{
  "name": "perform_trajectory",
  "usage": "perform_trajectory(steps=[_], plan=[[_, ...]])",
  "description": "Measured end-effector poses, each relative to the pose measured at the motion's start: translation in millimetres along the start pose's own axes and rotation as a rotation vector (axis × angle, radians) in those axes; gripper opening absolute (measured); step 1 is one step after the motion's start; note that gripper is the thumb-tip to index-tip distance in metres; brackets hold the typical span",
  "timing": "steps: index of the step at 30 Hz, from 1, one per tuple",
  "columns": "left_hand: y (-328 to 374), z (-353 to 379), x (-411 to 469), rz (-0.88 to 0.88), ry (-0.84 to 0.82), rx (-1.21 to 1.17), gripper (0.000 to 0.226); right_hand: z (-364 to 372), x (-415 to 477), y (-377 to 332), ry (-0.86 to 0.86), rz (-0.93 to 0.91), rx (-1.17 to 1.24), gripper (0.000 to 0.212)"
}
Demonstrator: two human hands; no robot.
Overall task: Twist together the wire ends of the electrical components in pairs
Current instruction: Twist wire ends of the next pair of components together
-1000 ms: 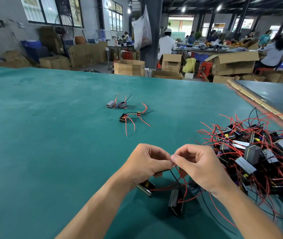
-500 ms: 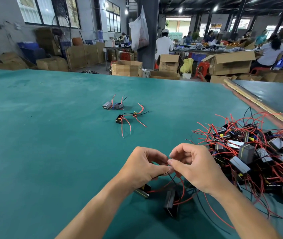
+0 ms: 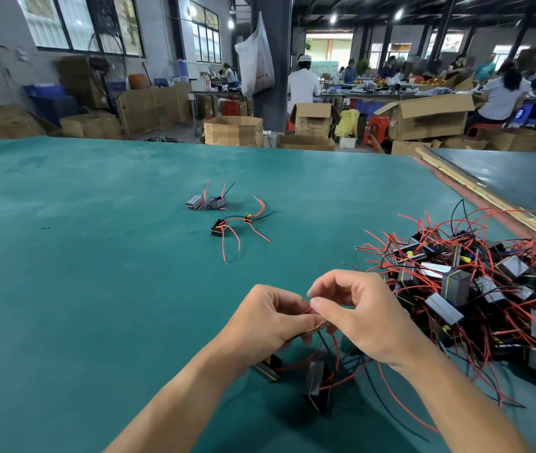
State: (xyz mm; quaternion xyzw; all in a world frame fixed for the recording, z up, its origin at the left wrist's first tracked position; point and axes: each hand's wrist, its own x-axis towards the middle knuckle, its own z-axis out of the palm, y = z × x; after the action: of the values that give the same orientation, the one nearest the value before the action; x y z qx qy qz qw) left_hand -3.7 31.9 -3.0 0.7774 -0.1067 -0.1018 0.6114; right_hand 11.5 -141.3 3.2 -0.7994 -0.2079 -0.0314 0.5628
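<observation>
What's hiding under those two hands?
Two dark little boxes with red and black wires, above the green table. The left hand and right hand pinch the wire ends; fingers cover most of the joint.

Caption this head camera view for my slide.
Left hand and right hand pinch wire ends of two black components over the green table, beside a tangled pile.
</observation>
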Motion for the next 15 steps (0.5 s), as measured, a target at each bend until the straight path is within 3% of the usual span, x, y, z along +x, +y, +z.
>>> perform_trajectory(steps=[12,15], plan=[[2.6,-3.6,0.3,-0.005,-0.051,-0.094,0.028,-7.4,1.7,2.5,-0.091,0.047,0.035,0.017],[1.2,-6.6,1.5,-0.002,-0.066,-0.117,0.02,-13.1,1.5,2.6,-0.129,0.019,-0.012,0.022]])
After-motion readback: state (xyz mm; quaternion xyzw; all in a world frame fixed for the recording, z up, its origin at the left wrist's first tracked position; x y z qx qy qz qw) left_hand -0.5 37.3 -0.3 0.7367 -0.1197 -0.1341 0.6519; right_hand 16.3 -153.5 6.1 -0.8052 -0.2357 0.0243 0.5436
